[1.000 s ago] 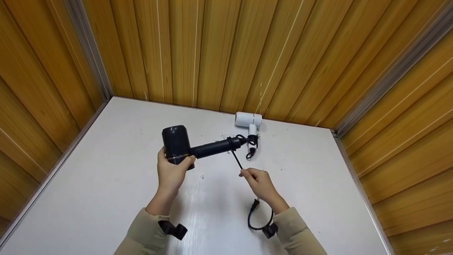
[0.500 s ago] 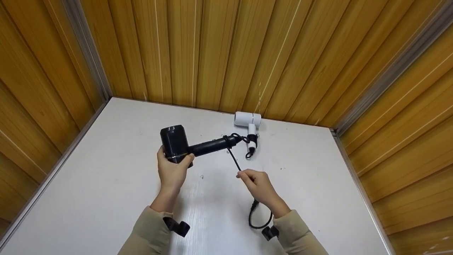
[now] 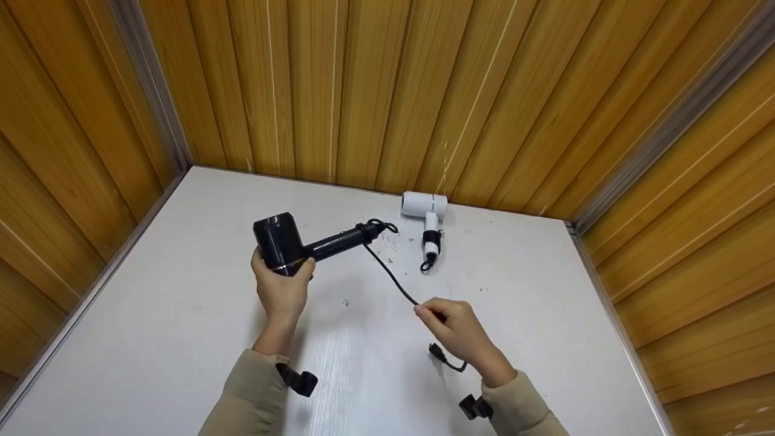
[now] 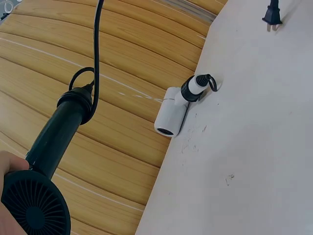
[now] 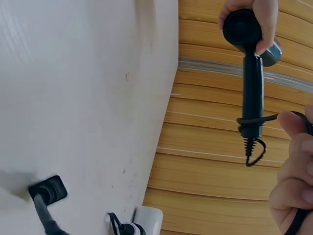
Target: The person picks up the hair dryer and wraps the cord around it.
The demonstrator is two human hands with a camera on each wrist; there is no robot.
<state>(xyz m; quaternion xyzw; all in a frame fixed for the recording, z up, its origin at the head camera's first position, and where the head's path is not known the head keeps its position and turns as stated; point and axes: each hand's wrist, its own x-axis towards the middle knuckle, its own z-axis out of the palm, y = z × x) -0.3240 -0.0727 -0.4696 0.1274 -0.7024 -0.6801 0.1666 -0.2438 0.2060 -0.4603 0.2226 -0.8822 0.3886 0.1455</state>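
Observation:
My left hand point(image 3: 281, 293) grips the barrel of a black hair dryer point(image 3: 278, 241), thumb across its near end, and holds it above the white table. The dryer's handle points right, with turns of its cord wrapped round the handle's end. A stretch of black cord point(image 3: 390, 275) runs from there to my right hand point(image 3: 457, 330), which pinches it between thumb and curled fingers. The cord's free part leaves the bottom of that fist, and its two-pin plug point(image 3: 437, 352) hangs low beside it. In the left wrist view the dryer's round vented end point(image 4: 36, 205) shows.
A white hair dryer point(image 3: 424, 204) lies at the table's back edge, its black cord point(image 3: 431, 238) wound round its handle. Yellow wood-look panels point(image 3: 363, 91) close in the back and sides. Small dark marks dot the white table point(image 3: 200, 272).
The black dryer and my left hand have moved left. My right hand has shifted right and nearer, and more cord shows between it and the handle. The plug end has swung.

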